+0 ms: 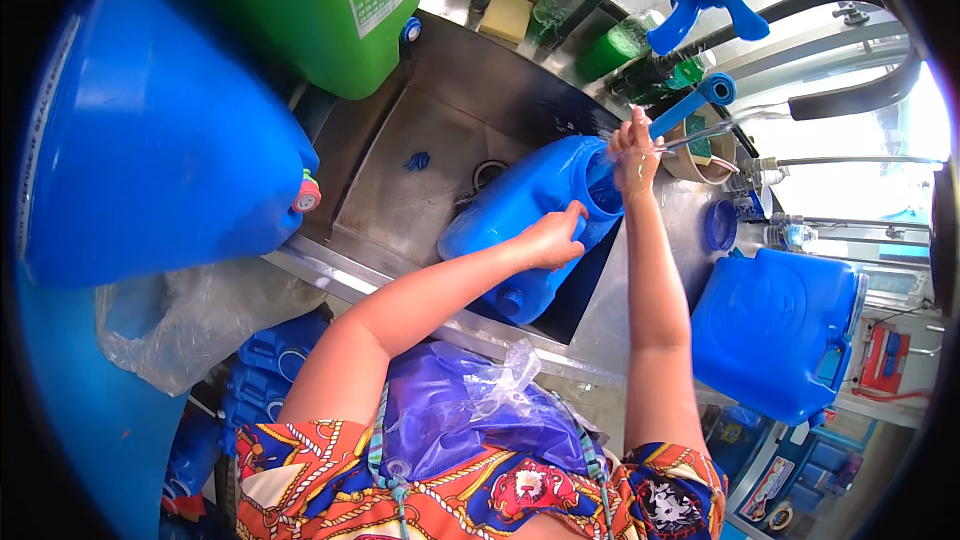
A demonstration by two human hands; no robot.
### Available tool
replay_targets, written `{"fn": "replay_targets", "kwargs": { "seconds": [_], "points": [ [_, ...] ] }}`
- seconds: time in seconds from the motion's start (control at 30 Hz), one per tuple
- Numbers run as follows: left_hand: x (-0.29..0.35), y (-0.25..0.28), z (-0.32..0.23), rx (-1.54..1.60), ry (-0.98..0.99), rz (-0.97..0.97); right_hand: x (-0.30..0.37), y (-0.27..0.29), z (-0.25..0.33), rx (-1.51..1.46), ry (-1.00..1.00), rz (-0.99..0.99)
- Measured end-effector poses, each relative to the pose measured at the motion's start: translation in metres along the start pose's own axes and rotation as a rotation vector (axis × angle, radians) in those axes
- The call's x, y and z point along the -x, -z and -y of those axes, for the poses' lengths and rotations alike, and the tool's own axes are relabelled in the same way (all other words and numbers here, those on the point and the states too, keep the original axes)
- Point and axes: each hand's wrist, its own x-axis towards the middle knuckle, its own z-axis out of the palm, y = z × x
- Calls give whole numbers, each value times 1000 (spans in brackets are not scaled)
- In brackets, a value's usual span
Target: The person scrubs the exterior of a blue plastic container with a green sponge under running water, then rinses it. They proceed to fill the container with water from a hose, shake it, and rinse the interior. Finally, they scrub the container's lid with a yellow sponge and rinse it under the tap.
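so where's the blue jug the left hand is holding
In the head view, the blue jug tilts in the right part of the metal sink, held by the left hand, just left of the right hand.

Water jug (512, 208): in sink basin (375, 155). Second jug (150, 155): left of basin. Third jug (765, 330): right. Sponge (507, 17), bottle (612, 48): behind basin.

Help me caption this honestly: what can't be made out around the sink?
Head view, blue jug: most of its inside, hidden by its own walls.
Head view, blue stick: its other end, hidden by the right hand.
Head view, green container: the rest of it, cut off by the upper edge.
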Motion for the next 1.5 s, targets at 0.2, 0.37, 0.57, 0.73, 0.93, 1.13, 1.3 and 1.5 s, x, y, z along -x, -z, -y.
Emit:
{"fn": "replay_targets", "kwargs": {
  "seconds": [0.2, 0.37, 0.57, 0.73, 0.93, 1.13, 1.3, 1.5],
  "points": [
    [0, 0, -4, 27, 14, -22, 2, 1, 14, -117, 245, -66],
    [3, -3, -5, 31, 34, -30, 4, 4, 13, 14, -22, 29],
    [1, -1, -5, 46, -3, -83, -4, 6, 17, -34, 183, 33],
    [2, -5, -6, 47, 18, -62, -2, 2, 24, 156, -63, 51],
    [5, -7, -5, 34, 20, -81, 3, -5, 20, 137, 12, 144],
    [5, -8, -4, 27, 20, -95, 0, -3, 16, -42, 181, 28],
    [3, -7, -5, 6, 12, -103, 5, -1, 10, 4, 88, -15],
    [4, -7, -5, 35, 22, -94, -9, -2, 23, -13, 142, 95]
  ]
}}
